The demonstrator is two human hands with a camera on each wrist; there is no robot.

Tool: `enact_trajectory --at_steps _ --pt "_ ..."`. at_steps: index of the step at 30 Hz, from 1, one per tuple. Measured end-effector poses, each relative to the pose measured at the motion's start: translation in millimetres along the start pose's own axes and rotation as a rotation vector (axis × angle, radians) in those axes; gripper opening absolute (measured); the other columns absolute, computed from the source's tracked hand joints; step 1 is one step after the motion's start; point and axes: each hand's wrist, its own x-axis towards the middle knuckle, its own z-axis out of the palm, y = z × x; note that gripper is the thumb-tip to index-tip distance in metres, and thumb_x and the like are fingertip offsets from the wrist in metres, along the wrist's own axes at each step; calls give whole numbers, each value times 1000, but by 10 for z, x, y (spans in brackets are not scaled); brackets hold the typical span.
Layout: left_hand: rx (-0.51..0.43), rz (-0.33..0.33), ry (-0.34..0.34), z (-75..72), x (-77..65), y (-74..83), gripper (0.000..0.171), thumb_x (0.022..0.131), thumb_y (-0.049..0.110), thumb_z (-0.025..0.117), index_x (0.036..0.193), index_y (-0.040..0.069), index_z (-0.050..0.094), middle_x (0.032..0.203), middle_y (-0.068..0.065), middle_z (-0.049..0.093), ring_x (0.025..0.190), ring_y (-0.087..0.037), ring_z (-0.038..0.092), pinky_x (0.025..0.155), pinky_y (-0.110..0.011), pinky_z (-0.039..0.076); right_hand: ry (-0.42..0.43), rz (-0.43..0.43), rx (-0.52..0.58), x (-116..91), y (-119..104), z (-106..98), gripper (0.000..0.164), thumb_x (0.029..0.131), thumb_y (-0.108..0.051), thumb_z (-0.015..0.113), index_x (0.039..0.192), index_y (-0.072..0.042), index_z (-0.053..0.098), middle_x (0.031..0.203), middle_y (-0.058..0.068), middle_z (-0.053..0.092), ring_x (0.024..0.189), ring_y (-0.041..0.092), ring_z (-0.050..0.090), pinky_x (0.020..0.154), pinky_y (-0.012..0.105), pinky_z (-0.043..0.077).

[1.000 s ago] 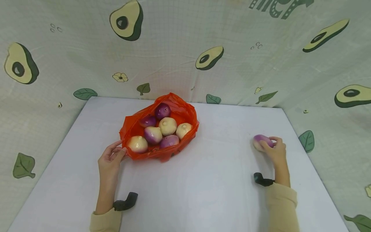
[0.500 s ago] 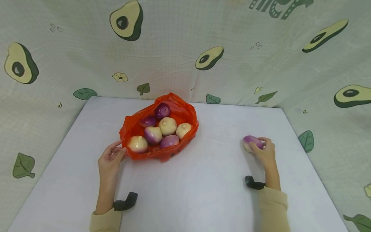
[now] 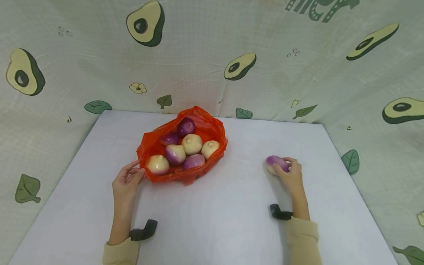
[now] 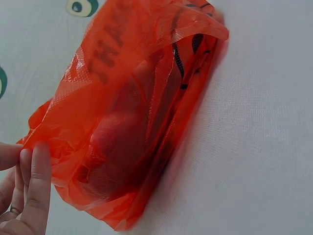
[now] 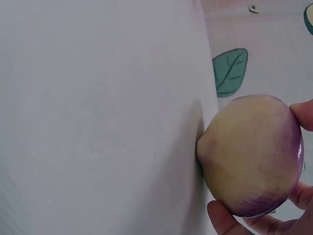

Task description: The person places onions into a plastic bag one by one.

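Note:
A red plastic bag (image 3: 212, 127) lies with its mouth spread wide, holding several purple-and-white turnips (image 3: 192, 144). At its left edge my left hand (image 3: 125, 184) pinches the rim between thumb and fingers; the left wrist view shows these fingers on the bag's crumpled edge (image 4: 41, 152). On the right side, my right hand (image 3: 292, 178) grips a single turnip (image 3: 276, 164), thumb on one side and fingers on the other. Its pale pointed end faces the tabletop in the right wrist view; whether it touches the surface I cannot tell.
Both hands work over a white-covered table (image 3: 232, 221). Behind it hangs a pale cloth (image 3: 195, 48) printed with avocados and leaves. A black wrist camera mount (image 3: 144, 230) sits on the left wrist and another mount (image 3: 279, 212) on the right.
My right hand has moved left across the table with the turnip, closer to the bag. The left hand and the bag have stayed in place.

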Motion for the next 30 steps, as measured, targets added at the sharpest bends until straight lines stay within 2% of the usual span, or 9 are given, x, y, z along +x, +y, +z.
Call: enact_trajectory --at_steps 8,17,22,30 --pt "-7 -1 5 -1 -6 8 37 87 20 65 122 11 59 92 0 56 77 -4 62 72 -11 52 -47 -9 18 -53 -104 159 59 90 -32 58 133 0 34 122 24 33 103 31 39 84 41 39" --pt "8 4 -1 10 -16 11 37 87 21 65 122 12 59 92 0 55 77 -5 62 74 -12 52 -65 -38 23 -133 -251 306 58 87 -32 62 131 -2 37 126 26 34 111 36 40 93 51 40" --pt "24 10 -7 9 -16 1 38 87 23 65 123 12 58 93 0 56 78 -5 62 74 -11 52 -64 -67 32 -179 -356 378 57 86 -29 63 129 -2 38 125 24 35 106 34 42 91 48 41" --pt "18 15 -1 6 -11 7 37 88 22 64 123 12 58 93 -1 55 77 -5 62 74 -12 52 -41 -163 80 -241 -616 442 58 83 -29 69 128 -5 41 125 19 38 99 29 47 84 39 45"
